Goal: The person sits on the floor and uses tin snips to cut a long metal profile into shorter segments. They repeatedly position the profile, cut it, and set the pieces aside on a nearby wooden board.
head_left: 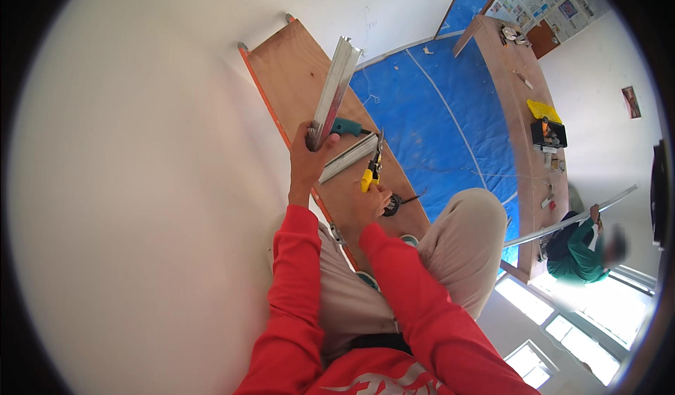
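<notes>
My left hand [307, 169] is closed around the lower end of a short silvery metal channel [339, 82], which it holds tilted up above a wooden plank platform [299, 72]. In my right hand [368, 204] is a pair of tin snips [371, 173] with yellow handles, its blades pointing away from me. Between the hands, a second metal channel piece [346, 160] lies across the plank, its far end close beside the snips. Behind my left hand sits a green power tool [344, 126], partly hidden. A round black object [391, 206], perhaps a tape, is beside my right hand.
White wall [140, 184] runs along my left. Below the platform, blue sheeting [429, 114] covers the floor. A long wooden bench [503, 79] on the right bears a black toolbox [550, 133] and loose tools. Another person [580, 251] there holds a long metal profile [576, 216].
</notes>
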Tool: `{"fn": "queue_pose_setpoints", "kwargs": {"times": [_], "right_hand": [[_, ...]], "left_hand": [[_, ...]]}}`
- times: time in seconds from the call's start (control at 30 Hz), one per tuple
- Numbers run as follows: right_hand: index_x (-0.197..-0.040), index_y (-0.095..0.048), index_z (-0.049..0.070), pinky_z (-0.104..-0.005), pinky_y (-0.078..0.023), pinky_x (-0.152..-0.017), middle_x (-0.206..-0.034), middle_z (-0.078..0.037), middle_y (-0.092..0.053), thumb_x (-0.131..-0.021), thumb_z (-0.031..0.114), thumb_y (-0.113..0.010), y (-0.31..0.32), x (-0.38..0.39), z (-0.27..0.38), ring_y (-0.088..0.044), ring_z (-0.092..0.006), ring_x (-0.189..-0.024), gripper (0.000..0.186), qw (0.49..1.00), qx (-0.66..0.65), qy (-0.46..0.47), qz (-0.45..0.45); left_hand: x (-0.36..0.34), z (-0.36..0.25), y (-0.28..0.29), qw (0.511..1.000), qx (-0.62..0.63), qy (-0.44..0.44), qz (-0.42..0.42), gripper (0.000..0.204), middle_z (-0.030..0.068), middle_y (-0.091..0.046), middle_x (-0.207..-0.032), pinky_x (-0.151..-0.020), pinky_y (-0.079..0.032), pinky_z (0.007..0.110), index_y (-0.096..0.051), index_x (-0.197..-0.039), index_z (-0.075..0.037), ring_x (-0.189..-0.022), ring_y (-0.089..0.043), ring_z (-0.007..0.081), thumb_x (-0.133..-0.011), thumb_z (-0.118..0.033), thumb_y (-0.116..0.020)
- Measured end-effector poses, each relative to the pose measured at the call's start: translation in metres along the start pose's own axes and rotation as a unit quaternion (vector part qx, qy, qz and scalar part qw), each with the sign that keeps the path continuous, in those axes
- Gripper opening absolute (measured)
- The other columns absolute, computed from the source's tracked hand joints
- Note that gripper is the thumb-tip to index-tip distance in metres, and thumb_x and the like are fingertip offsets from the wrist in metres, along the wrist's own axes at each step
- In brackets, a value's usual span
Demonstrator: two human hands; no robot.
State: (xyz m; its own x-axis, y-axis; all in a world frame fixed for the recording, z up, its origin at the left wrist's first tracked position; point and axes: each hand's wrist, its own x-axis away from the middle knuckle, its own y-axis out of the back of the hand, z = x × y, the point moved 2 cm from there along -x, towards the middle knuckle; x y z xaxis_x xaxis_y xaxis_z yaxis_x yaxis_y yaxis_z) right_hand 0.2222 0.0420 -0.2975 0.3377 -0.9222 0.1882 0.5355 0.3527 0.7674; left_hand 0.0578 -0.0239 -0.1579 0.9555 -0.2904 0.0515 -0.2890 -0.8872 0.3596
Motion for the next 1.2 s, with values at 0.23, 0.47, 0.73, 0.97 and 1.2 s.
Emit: {"fn": "queue_pose_setpoints", "kwargs": {"times": [0.23, 0.47, 0.73, 0.97, 1.2], "right_hand": [[-0.117, -0.066, -0.003, -0.0285, -0.048, -0.077, -0.113, -0.004, -0.058, -0.092, 0.014, -0.068, 0.108, -0.022, 0.077, -0.057, -0.0129, -0.083, 0.030, 0.944, -0.280, 0.110, 0.135], [-0.129, -0.056, -0.002, -0.0344, -0.044, -0.095, -0.127, -0.010, -0.054, -0.092, 0.007, -0.066, 0.224, -0.010, 0.099, -0.054, -0.0174, -0.107, 0.040, 0.887, -0.290, 0.139, 0.332], [-0.161, -0.026, 0.004, -0.0392, -0.041, -0.109, -0.141, -0.012, -0.047, -0.083, 0.004, -0.067, 0.279, -0.009, 0.087, -0.049, -0.0223, -0.128, 0.088, 0.831, -0.337, 0.188, 0.400], [-0.165, -0.023, 0.011, -0.0437, -0.042, -0.113, -0.143, -0.011, -0.049, -0.079, 0.008, -0.068, 0.272, 0.004, 0.061, -0.051, -0.0268, -0.135, 0.098, 0.704, -0.431, 0.027, 0.564], [-0.164, -0.025, 0.014, -0.0459, -0.044, -0.113, -0.142, -0.011, -0.051, -0.084, 0.026, -0.073, 0.292, -0.011, 0.078, -0.053, -0.0298, -0.136, 0.095, 0.637, -0.523, -0.045, 0.564]], "left_hand": [[-0.001, -0.004, 0.007, 0.996, 0.084, -0.026, 0.011, 0.041, 0.0040, -0.063, -0.091, -0.073, -0.048, 0.030, -0.064, -0.124, 0.000, -0.079, -0.056, 0.0133, -0.095, -0.028, -0.075], [0.015, -0.041, 0.022, 0.993, 0.096, -0.067, 0.030, 0.045, 0.0028, -0.056, -0.076, -0.065, -0.044, 0.032, -0.067, -0.118, -0.001, -0.068, -0.050, 0.0135, -0.098, -0.041, -0.073], [0.032, -0.089, 0.035, 0.994, -0.021, -0.102, 0.026, 0.052, 0.0116, -0.071, -0.082, -0.069, -0.052, 0.036, -0.073, -0.112, -0.002, -0.073, -0.068, 0.0226, -0.094, -0.051, -0.077], [0.026, -0.112, 0.051, 0.984, -0.155, -0.085, 0.023, 0.047, 0.0099, -0.074, -0.080, -0.069, -0.054, 0.037, -0.074, -0.109, -0.005, -0.070, -0.071, 0.0240, -0.090, -0.047, -0.081], [0.004, -0.147, 0.062, 0.967, -0.169, -0.184, 0.039, 0.044, 0.0131, -0.072, -0.080, -0.069, -0.054, 0.037, -0.072, -0.101, -0.004, -0.070, -0.070, 0.0258, -0.082, -0.041, -0.085]]}}
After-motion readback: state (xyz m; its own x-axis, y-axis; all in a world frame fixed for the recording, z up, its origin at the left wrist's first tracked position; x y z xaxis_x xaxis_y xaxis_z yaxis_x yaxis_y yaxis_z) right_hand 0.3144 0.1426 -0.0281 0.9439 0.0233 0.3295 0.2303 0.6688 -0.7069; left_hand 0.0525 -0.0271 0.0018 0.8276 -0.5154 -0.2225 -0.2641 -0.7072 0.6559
